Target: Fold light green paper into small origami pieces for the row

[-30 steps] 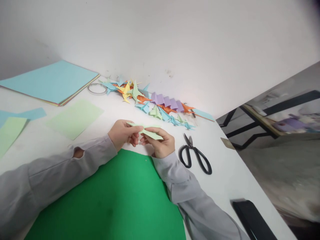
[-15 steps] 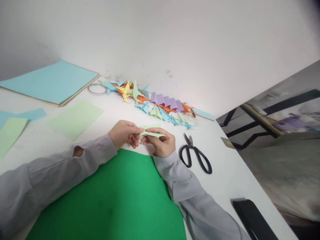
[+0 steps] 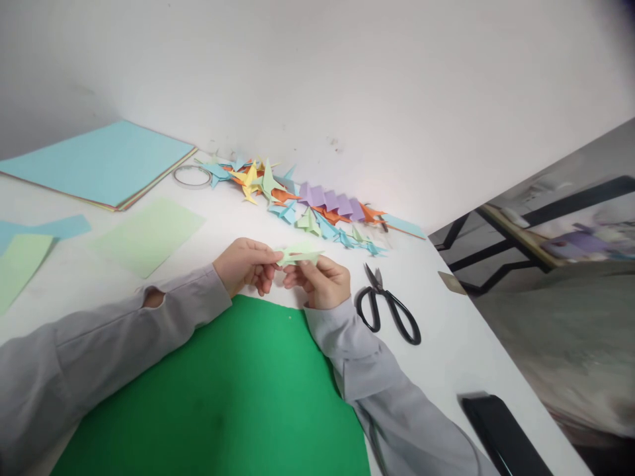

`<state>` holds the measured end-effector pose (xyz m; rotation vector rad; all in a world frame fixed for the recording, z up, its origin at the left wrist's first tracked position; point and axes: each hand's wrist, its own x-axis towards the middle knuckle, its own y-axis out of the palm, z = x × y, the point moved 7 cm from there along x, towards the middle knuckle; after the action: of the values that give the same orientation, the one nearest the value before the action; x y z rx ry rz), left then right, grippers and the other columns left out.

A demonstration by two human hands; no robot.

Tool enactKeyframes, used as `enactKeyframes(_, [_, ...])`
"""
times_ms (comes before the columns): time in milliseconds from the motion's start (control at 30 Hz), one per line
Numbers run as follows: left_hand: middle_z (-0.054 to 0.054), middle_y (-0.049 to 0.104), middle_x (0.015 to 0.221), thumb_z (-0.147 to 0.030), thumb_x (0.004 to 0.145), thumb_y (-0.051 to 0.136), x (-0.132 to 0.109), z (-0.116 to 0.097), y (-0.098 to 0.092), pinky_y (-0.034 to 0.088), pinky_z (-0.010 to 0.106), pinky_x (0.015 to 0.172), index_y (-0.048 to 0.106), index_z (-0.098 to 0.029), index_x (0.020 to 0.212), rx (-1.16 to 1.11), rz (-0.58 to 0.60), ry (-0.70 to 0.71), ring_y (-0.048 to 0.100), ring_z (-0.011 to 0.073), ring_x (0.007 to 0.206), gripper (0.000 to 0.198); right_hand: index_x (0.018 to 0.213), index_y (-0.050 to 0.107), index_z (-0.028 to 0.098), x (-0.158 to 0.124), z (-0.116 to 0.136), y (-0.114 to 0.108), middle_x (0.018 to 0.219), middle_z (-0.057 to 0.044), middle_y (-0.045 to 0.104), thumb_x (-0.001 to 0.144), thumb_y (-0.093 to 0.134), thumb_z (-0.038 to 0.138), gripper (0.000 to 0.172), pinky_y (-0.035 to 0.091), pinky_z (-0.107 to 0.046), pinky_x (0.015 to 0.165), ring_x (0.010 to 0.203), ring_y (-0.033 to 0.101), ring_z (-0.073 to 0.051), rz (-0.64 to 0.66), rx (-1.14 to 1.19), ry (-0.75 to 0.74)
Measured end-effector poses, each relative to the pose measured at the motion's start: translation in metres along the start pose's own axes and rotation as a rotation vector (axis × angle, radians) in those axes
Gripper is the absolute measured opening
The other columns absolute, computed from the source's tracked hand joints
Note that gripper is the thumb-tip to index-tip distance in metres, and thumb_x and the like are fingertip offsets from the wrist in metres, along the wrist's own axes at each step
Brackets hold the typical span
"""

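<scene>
Between both hands is a small folded piece of light green paper (image 3: 300, 253), held just beyond the far edge of a green sheet (image 3: 233, 390). My left hand (image 3: 249, 263) pinches its left end between thumb and fingers. At the other end, my right hand (image 3: 325, 281) grips the paper, with the thumb on the near side; some of its fingers are hidden behind. Folded paper shapes (image 3: 268, 182) in several colours lie in a row along the wall. Black-handled scissors (image 3: 381, 301) rest partly open to the right of my right hand.
A stack of coloured paper (image 3: 106, 162) lies at the back left, beside a roll of tape (image 3: 192, 176). Light green sheet (image 3: 151, 237) and blue strip (image 3: 72, 226) are at the left. A black phone-like object (image 3: 503, 433) sits near the table's right edge.
The right thumb and fingers have shifted on the folded paper, and its flaps sit at a slightly different angle. The left hand has barely moved. Everything else stays in place.
</scene>
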<state>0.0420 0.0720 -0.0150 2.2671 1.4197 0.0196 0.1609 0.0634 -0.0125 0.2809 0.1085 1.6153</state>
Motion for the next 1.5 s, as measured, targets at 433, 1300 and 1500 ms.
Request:
enactKeyframes(433, [0.002,0.055,0.039,-0.035,0.07,0.061,-0.004,-0.004,0.002,0.043,0.021,0.037,0.054,-0.011,0.052,0.234,-0.133,0.156,0.052,0.0109,0.034,0.031,0.096,0.052,0.021,0.001,-0.005,0.003,0.067,0.003,0.065,0.052,0.078,0.028,0.052,0.052,-0.029,0.051,0.058,0.062,-0.015,-0.11,0.117,-0.042])
enactKeyframes(1300, [0.001,0.054,0.04,-0.035,0.071,0.058,-0.005,-0.006,0.011,0.041,0.019,0.039,0.06,-0.01,0.054,0.351,0.002,0.179,0.053,0.0096,0.038,0.029,0.059,0.061,0.012,-0.007,0.001,-0.008,0.046,0.001,0.057,0.051,0.076,0.035,0.028,0.042,-0.025,0.041,0.041,0.05,-0.011,-0.348,-0.069,0.038])
enactKeyframes(1500, [0.001,0.054,0.04,-0.032,0.071,0.058,-0.006,-0.006,0.012,0.042,0.019,0.04,0.059,-0.011,0.052,0.367,-0.001,0.186,0.053,0.0092,0.038,0.029,0.056,0.061,0.012,-0.008,0.0,-0.005,0.042,0.002,0.055,0.048,0.078,0.031,0.026,0.04,-0.022,0.039,0.038,0.047,-0.008,-0.383,0.068,0.081])
